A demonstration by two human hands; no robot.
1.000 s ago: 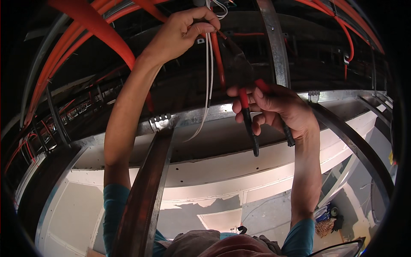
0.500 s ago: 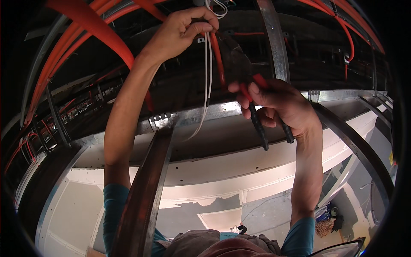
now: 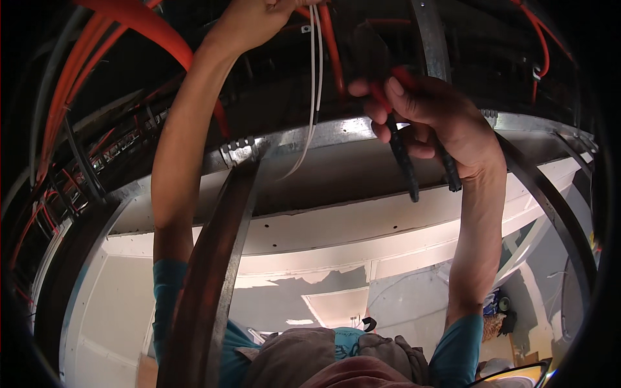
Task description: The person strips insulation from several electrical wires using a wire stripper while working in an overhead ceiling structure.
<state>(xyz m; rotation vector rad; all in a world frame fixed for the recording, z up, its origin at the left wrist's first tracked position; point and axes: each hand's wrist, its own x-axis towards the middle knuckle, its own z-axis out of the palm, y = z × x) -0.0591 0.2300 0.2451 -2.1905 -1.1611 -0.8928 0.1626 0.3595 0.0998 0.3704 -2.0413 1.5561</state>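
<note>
My left hand [image 3: 255, 22] is raised to the top edge of the head view, partly cut off. Its fingers look pinched at the top of the thin white wires [image 3: 314, 71], which hang down and curl at their lower end. Close by those wires hangs an orange conduit [image 3: 332, 52]. My right hand [image 3: 446, 119] grips a pair of pliers [image 3: 404, 161] with red and black handles. Their dark jaws point up, apart from the wires and to the right of them; whether the jaws are spread is hard to make out against the dark.
Metal ceiling channels [image 3: 217, 258] run past my left arm and on the right [image 3: 550, 207]. A galvanised rail [image 3: 343, 129] crosses in front. Thick orange conduits [image 3: 139, 26] arch at upper left. Below lie a pale ceiling edge [image 3: 323, 239] and piled items [image 3: 498, 317] on the floor.
Both hands sit higher in the view, the left one now partly beyond the top edge. My right hand with the pliers has shifted right, farther from the wires.
</note>
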